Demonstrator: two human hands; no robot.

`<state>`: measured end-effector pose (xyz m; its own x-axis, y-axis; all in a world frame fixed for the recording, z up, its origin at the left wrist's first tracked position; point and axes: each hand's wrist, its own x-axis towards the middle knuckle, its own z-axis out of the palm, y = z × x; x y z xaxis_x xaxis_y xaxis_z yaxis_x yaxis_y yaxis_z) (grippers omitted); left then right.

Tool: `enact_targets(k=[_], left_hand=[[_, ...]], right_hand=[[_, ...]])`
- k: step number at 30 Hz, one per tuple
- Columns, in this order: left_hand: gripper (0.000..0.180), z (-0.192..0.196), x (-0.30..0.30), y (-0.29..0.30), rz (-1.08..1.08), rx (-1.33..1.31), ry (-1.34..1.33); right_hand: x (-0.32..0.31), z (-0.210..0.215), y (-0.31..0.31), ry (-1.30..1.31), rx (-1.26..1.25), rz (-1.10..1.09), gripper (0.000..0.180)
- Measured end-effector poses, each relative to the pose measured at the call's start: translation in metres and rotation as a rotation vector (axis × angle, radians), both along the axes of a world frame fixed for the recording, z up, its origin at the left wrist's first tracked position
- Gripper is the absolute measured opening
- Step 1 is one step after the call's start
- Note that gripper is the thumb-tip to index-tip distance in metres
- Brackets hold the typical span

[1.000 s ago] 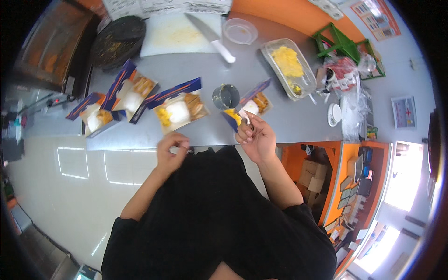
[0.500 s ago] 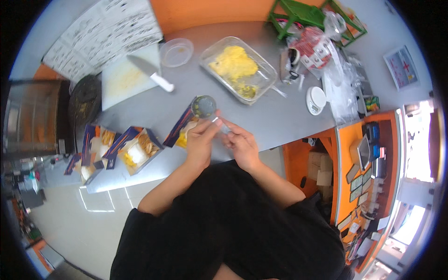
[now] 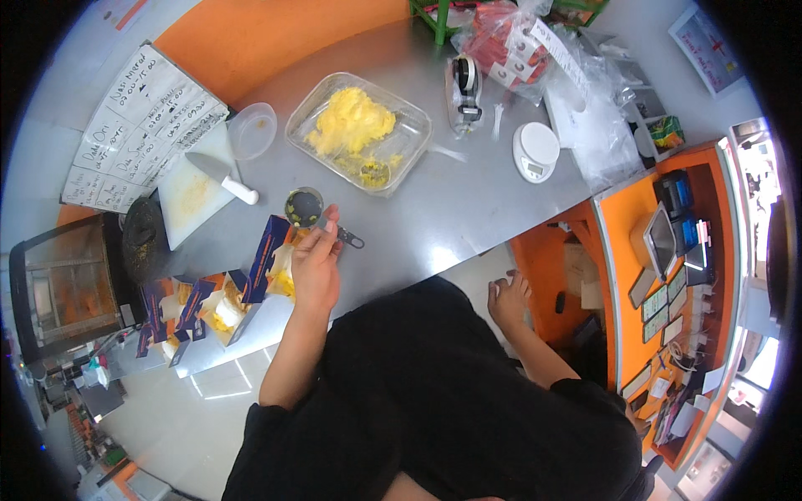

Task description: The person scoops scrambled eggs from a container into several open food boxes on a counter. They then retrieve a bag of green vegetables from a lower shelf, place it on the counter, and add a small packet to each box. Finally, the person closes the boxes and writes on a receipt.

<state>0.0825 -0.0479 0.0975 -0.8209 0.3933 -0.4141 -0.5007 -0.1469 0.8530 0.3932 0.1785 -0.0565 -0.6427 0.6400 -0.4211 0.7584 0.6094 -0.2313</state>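
Note:
My left hand (image 3: pixel 316 271) grips a round dark measuring cup (image 3: pixel 302 207) by its short handle, with bits of yellow food clinging inside. The cup is held over the counter, beside an open dark-blue takeaway box (image 3: pixel 266 255) that holds something white and yellow food. Away from the counter edge, my right hand (image 3: pixel 509 299) hangs with nothing in it, fingers loosely apart. Farther back lies a clear rectangular tray (image 3: pixel 411 129) with a mound of yellow food (image 3: pixel 355 117). More open boxes with rice and toppings (image 3: pixel 227 314) stand at the left.
A knife (image 3: pixel 224 177) rests on a white cutting board (image 3: pixel 177 200), near a clear round lid or tub (image 3: pixel 252 131). A dark stone mortar (image 3: pixel 145 236) sits by a glass cabinet (image 3: pixel 67 280). A tape dispenser (image 3: pixel 464 96), white scale (image 3: pixel 535 152) and plastic bags (image 3: pixel 581 125) occupy the right.
My right hand has let go of the cup's handle and moved right, off the counter. My left hand keeps the cup. The whole view has shifted and turned.

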Motion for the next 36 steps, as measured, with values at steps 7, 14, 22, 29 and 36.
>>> enact_targets(k=[7, 14, 22, 29, 36], left_hand=[[0.013, -0.005, 0.013, 0.001, -0.024, 0.004, -0.057], [0.020, -0.007, 0.020, 0.025, -0.051, -0.071, -0.119], [0.037, -0.028, 0.001, 0.066, -0.270, -0.068, 0.040], [0.053, -0.035, -0.027, 0.059, -0.017, -0.161, -0.018], [0.074, -0.098, -0.127, 0.074, 0.439, -0.294, -0.098]], right_hand=[[-0.109, 0.055, 0.021, -0.269, -0.216, 0.193, 0.053], [-0.151, 0.152, 0.012, 0.838, 0.295, 0.352, 0.050], [-0.214, 0.131, -0.033, 0.684, -1.001, 0.012, 0.022], [-0.229, 0.093, 0.018, 0.701, -0.749, -0.085, 0.022], [-0.332, 0.085, 0.089, 0.970, -0.255, 0.121, 0.028]])
